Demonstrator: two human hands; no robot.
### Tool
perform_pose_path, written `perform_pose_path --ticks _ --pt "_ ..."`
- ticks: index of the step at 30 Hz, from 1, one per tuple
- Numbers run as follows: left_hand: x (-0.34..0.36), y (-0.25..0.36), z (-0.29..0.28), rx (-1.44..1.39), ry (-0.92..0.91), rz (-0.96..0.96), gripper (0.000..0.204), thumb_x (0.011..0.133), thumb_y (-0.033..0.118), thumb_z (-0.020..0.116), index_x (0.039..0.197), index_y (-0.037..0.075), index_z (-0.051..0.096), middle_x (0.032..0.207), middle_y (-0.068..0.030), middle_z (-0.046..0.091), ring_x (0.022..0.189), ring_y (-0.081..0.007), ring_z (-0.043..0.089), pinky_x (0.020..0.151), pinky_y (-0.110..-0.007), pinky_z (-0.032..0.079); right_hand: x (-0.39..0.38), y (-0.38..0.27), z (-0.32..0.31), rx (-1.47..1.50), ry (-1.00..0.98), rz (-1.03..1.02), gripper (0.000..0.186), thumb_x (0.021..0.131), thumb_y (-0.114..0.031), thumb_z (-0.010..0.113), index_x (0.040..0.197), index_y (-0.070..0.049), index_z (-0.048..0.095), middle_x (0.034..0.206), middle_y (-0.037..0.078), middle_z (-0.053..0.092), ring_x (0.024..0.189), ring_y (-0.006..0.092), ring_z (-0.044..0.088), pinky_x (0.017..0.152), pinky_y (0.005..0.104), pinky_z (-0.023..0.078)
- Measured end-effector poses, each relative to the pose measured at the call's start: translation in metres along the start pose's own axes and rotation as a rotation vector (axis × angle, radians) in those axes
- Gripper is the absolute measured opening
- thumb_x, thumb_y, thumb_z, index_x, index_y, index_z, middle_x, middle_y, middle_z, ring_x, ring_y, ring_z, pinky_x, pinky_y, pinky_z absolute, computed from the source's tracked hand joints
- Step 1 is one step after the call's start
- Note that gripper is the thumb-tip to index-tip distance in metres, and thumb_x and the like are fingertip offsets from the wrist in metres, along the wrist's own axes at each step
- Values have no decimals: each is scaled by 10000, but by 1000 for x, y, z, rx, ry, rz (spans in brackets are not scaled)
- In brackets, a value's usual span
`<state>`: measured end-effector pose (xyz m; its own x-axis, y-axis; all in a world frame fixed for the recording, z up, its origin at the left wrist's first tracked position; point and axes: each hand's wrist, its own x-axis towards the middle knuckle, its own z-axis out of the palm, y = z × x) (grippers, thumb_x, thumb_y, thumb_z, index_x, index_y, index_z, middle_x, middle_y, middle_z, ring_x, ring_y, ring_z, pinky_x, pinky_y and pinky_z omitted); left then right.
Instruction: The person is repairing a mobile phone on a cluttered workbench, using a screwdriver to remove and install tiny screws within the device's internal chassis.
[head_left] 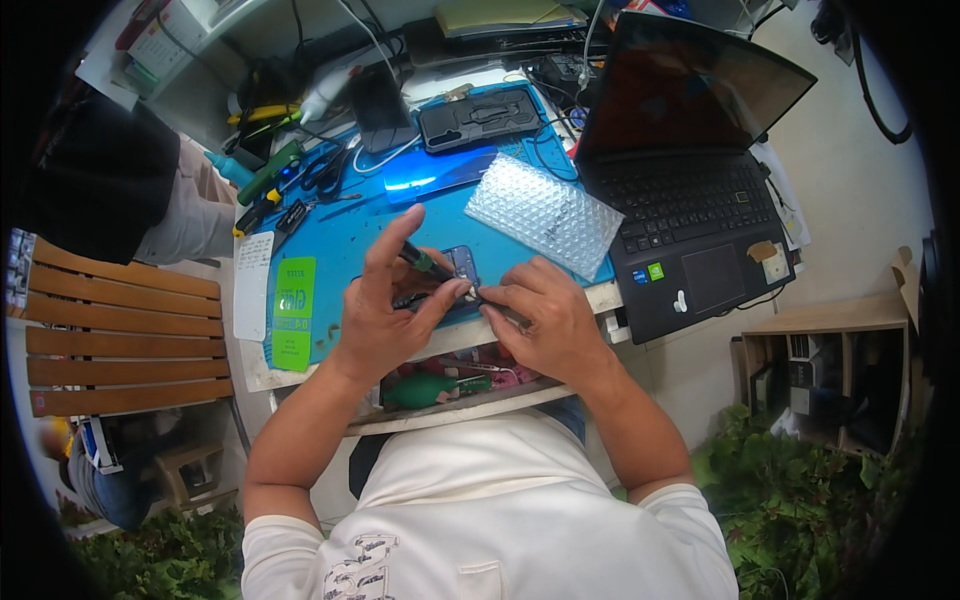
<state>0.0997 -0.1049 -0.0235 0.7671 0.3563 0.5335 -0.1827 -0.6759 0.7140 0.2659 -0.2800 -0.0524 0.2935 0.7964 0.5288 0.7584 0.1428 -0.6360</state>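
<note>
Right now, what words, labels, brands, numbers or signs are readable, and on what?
Wording withheld; locations only:
Green card: large print, legible; smaller lines too small.
White card: fine lines, too small.
Bubble-wrap pouch: dark print, blurred.
Blue sticker and green sticker, laptop: tiny print.
White shirt: large outlined lettering, partly unclear.

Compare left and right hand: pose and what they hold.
The left hand has its index finger extended; the right hand has its fingers curled in. The left hand holds a slanted, dark screwdriver-like tool; what the right hand grips, if anything, is too hidden to tell. Shared: both are bare, fingertips close together by the bluish phone-like device.
</note>
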Motion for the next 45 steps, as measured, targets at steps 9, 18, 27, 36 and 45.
perform_pose_path --ticks 9,18,27,36,45 --pt "1 -3 0 44 -12 35 951 966 -81 879 1739 56 341 1110 -153 817 985 -182 840 846 -320 714 0 -1 0 -3 1 2 185 885 -76 879 1061 -20 858 974 103 731 931 300 687 846 439 584" --pt "19 6 -9 151 -163 316 754 888 -11 965 1534 50 581 1144 -150 829 958 -282 862 798 -362 700 0 0 0 -9 -7 -4 194 891 -75 873 1077 -21 852 971 100 719 924 300 682 844 443 578" --pt "69 52 -42 338 -484 174 430 889 100 966 1262 92 752 1055 -92 812 790 -276 779 648 -379 597 2 -1 -6 -8 -39 -18 185 908 -97 852 1078 -23 848 996 99 718 969 314 692 866 448 576" --pt "85 75 -42 617 -688 -27 524 909 5 841 1415 100 741 1104 -95 772 910 -325 775 761 -435 609 -2 0 -2 -19 -26 -23 196 920 -110 839 1089 -11 841 1003 99 708 977 315 679 884 456 563" --pt "103 88 -36 445 -781 31 508 932 77 863 1428 133 773 1040 -110 816 854 -333 773 791 -447 617 -2 3 -2 -3 -20 -34 192 918 -105 837 1085 -11 837 1003 102 705 973 319 676 880 462 562"
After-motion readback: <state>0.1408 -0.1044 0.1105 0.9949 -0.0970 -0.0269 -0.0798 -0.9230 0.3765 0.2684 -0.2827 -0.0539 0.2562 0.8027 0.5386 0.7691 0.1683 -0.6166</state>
